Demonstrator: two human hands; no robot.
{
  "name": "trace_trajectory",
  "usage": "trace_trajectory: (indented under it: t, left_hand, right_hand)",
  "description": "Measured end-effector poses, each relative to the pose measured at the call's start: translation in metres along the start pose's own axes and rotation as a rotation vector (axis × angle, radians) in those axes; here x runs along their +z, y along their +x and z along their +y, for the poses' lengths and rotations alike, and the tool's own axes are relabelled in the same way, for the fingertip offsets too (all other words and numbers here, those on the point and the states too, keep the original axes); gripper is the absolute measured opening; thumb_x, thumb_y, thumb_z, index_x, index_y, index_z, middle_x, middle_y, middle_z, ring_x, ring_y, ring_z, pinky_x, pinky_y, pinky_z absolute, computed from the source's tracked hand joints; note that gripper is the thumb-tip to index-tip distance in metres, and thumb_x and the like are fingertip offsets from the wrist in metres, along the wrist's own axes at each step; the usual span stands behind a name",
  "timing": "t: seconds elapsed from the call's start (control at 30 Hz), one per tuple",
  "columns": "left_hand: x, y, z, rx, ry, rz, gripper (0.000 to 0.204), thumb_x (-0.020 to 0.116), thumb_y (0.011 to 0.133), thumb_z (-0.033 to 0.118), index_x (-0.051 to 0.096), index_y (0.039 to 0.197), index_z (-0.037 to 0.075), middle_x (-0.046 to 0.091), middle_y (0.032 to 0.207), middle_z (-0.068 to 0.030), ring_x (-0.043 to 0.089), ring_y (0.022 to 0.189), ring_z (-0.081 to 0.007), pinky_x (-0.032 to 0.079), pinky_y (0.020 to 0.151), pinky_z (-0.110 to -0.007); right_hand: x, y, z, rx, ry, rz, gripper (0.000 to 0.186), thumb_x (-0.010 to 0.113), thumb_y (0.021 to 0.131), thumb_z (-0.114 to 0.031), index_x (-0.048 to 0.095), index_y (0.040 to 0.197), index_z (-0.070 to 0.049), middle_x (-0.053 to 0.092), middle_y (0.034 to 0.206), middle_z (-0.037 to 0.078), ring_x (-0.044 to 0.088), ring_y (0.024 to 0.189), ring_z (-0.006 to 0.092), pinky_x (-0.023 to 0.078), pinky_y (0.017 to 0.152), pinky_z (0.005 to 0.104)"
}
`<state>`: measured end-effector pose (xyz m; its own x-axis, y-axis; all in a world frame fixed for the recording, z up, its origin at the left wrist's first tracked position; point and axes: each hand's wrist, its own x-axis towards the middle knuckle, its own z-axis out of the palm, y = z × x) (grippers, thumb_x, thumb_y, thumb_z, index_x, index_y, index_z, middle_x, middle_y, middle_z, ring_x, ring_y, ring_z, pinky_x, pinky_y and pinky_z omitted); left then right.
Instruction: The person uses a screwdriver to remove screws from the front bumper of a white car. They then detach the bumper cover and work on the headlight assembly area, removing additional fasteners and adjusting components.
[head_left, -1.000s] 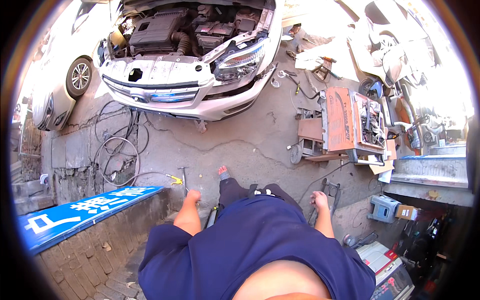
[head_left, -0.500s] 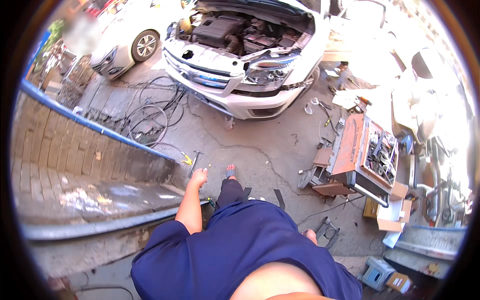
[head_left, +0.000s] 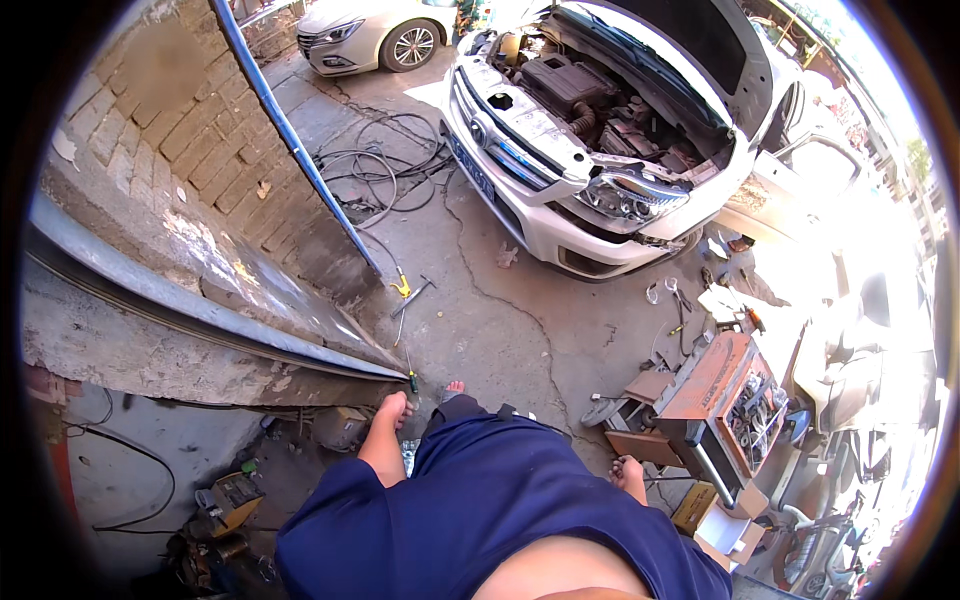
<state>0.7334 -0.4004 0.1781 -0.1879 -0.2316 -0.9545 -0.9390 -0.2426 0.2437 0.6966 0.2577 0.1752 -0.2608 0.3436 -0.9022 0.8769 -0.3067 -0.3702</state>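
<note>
My left hand (head_left: 396,408) hangs beside my blue shirt, fingers curled; whether anything is inside them I cannot make out. It is nearest a green-handled screwdriver (head_left: 413,382) by the concrete ledge, with a hammer-like tool (head_left: 415,298) and yellow-fitted hose (head_left: 401,287) beyond. My right hand (head_left: 624,470) hangs low on the other side, fingers loosely bent and slightly apart, no object visible in it. It is nearest an orange machine on a wheeled cart (head_left: 707,385), whose tray (head_left: 755,418) holds tools and cables.
A white SUV (head_left: 600,238) stands ahead with raised hood and exposed engine; a silver car (head_left: 355,45) is behind. Coiled hoses (head_left: 370,165) lie left of it. A brick wall (head_left: 190,120) and metal rail (head_left: 150,290) border my left. An opened cardboard box (head_left: 720,525) sits low right.
My view has swung left: the SUV and cart now sit further right, and the wall, rail and space below it fill the left. Both hands still hang at my sides.
</note>
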Motion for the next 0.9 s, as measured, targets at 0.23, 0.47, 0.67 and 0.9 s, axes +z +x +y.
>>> trace_trajectory:
  t: [0.23, 0.47, 0.67, 0.9]
  left_hand:
    - [-0.032, 0.039, -0.13, -0.28, -0.17, -0.098, 0.033, 0.04, 0.096, 0.027, 0.054, 0.07, 0.012, 0.044, 0.057, -0.0008, 0.033, 0.045, -0.0155, 0.025, 0.043, -0.034]
    - [-0.051, 0.073, -0.104, -0.189, -0.053, -0.068, 0.027, 0.051, 0.094, 0.022, 0.054, 0.068, 0.013, 0.047, 0.057, -0.0017, 0.041, 0.044, -0.0184, 0.028, 0.041, -0.036]
    - [-0.092, 0.07, -0.014, 0.051, 0.049, -0.09, 0.03, 0.052, 0.099, 0.03, 0.056, 0.076, 0.011, 0.052, 0.063, -0.0006, 0.044, 0.048, -0.0137, 0.032, 0.044, -0.032]
    - [-0.115, 0.076, -0.004, -0.06, -0.013, 0.08, 0.04, 0.052, 0.098, 0.044, 0.054, 0.078, 0.01, 0.047, 0.058, -0.0022, 0.038, 0.042, -0.017, 0.032, 0.042, -0.034]
  right_hand:
    - [0.038, -0.038, -0.017, -0.015, -0.138, -0.043, 0.011, 0.053, 0.091, -0.016, 0.057, 0.091, -0.005, 0.059, 0.071, 0.007, 0.05, 0.056, 0.0171, 0.052, 0.058, 0.0382]
    - [0.065, -0.066, -0.015, -0.057, -0.156, 0.076, 0.008, 0.053, 0.089, -0.016, 0.057, 0.086, -0.009, 0.056, 0.065, 0.003, 0.05, 0.051, 0.0145, 0.05, 0.05, 0.0367]
    - [0.113, -0.095, -0.009, -0.188, -0.108, 0.036, 0.006, 0.055, 0.088, -0.01, 0.054, 0.083, -0.007, 0.054, 0.067, 0.005, 0.046, 0.048, 0.0136, 0.043, 0.047, 0.0316]
    - [0.131, -0.097, 0.024, -0.073, -0.15, 0.02, 0.007, 0.055, 0.091, -0.014, 0.057, 0.089, -0.007, 0.057, 0.072, 0.007, 0.048, 0.051, 0.0159, 0.047, 0.05, 0.0357]
